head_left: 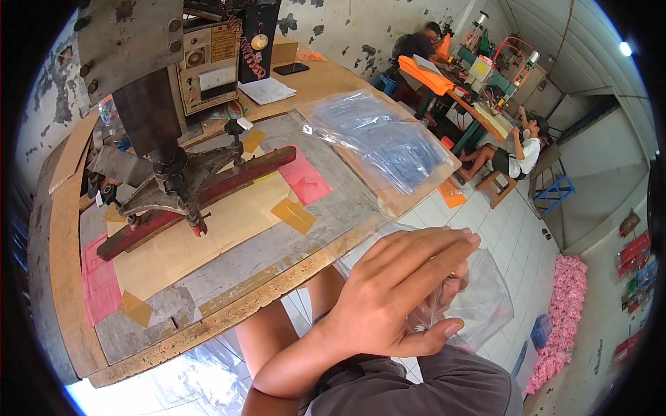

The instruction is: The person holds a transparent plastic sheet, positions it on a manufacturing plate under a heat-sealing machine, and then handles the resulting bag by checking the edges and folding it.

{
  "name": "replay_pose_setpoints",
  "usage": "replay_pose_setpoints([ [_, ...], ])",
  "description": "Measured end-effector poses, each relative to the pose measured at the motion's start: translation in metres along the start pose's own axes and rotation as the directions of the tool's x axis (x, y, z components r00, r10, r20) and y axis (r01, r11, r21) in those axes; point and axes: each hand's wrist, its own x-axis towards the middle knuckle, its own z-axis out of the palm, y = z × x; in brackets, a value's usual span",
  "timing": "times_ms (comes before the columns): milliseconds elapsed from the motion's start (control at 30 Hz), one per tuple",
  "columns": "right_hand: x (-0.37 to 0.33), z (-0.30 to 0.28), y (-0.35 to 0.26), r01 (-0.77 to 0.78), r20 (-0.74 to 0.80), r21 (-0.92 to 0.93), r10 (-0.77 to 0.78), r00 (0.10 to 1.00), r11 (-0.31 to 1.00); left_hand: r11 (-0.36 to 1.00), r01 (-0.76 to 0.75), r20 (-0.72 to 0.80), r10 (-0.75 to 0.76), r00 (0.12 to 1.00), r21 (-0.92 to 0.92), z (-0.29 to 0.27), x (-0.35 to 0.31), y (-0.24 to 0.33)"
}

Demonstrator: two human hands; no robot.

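Clear plastic film [494, 298] hangs to the right of the press [170, 170], on its near side. Left hand [395, 291] curls over it; pinch not confirmed. Right hand [450, 286] mostly hidden; cannot tell its grasp. Risk, judged: slack, thin film could crease or slip under uneven tension.

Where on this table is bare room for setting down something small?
Bare grey metal plate shows between the right-hand pink sheet and the flat clear plastic bags. Brown wooden tabletop is bare between the black phone and those bags. Crowded: around the red press bar over the beige sheet, and off the near edge, where the left hand overlaps a transparent bag.
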Motion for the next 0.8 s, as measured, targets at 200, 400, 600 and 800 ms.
replay_pose_setpoints([
  [200,-0.001,0.007,0.005,0.024,-0.056,0.124,-0.017,0.998,0.992,0.996,0.041,0.045,-0.037,0.998,-0.083,-0.001,0.001,0.002],
  [400,-0.001,0.008,0.009,0.059,-0.086,0.207,-0.042,0.995,0.976,0.991,0.064,0.101,-0.052,0.994,-0.117,-0.012,0.002,0.004],
  [600,0.001,0.008,0.017,0.136,-0.108,0.32,-0.107,0.988,0.938,0.986,0.118,0.184,-0.094,0.978,-0.121,-0.009,-0.004,0.002],
  [800,-0.003,0.009,0.011,0.069,-0.118,0.204,-0.046,0.992,0.977,0.99,0.097,0.213,-0.074,0.974,-0.099,-0.005,-0.001,0.002],
])
